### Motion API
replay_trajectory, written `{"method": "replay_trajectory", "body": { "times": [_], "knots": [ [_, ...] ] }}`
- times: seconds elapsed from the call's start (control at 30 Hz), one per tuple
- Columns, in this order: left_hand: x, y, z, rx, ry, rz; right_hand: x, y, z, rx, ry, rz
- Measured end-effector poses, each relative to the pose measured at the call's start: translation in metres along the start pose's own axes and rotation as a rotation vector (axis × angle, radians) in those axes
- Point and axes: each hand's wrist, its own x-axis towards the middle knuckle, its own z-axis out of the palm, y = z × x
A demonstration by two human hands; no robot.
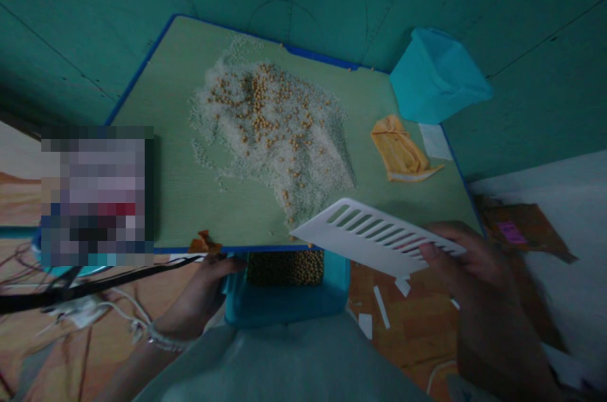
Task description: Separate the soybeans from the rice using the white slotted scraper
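Observation:
My right hand (467, 263) holds a white slotted plastic scraper (365, 253) between thumb and fingers, its pointed left end over the table's front edge beside the grains. A blue plastic container (284, 306) sits at the front edge against my body, with round tan beans (308, 268) inside. The fingers of my left hand (215, 279) are closed on the container's left rim, partly hidden. On the pale green tabletop (184, 212) spreads a pile of small white grains (322, 165), with many tan beans (258, 95) scattered through its upper part.
A turquoise bin (436, 76) stands at the back right, near a crumpled orange cloth (403, 152). A brown scrap (205, 242) lies at the front edge. Left are a blurred-out patch (99, 193) and a black strap or bar (118, 282). Paper pieces (380, 307) litter the floor.

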Motion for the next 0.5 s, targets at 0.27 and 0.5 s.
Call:
{"method": "replay_trajectory", "body": {
  "times": [0.27, 0.5],
  "knots": [
    [-0.0022, 0.0016, 0.0053, 0.049, 0.023, 0.024, -0.0049, 0.0009, 0.0022, 0.025, -0.036, -0.062],
    [-0.0012, 0.0023, 0.0036, 0.068, 0.012, 0.031, -0.0101, -0.0052, 0.0033, 0.066, -0.032, -0.064]
  ]
}}
